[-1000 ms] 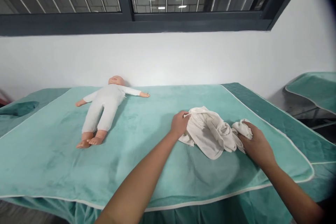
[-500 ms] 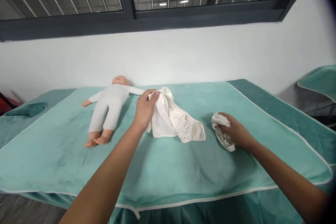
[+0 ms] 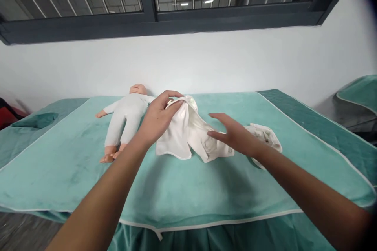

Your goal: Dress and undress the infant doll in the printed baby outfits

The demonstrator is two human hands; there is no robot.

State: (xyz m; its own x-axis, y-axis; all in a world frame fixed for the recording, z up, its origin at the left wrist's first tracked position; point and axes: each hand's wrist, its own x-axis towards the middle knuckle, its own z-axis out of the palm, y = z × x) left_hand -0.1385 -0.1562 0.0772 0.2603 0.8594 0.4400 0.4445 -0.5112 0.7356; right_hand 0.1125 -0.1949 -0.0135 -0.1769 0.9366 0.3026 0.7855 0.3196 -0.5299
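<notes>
A baby doll (image 3: 125,113) in a white one-piece lies on its back at the far left of the teal blanket (image 3: 182,188). My left hand (image 3: 157,117) pinches the upper edge of a white baby garment (image 3: 179,135) and holds it up just right of the doll. My right hand (image 3: 232,135) hovers open, fingers stretched toward the garment's lower folds. A second small white cloth (image 3: 265,135) lies on the blanket behind my right wrist, let go.
A white wall and a dark-framed window run behind the table. A dark green folded cloth (image 3: 35,119) sits at the far left. Another teal-covered table (image 3: 357,92) stands at the right. The blanket's white-piped front edge hangs near me.
My right hand has released the small white cloth and moved left toward the garment. My left hand has kept the garment lifted near the doll.
</notes>
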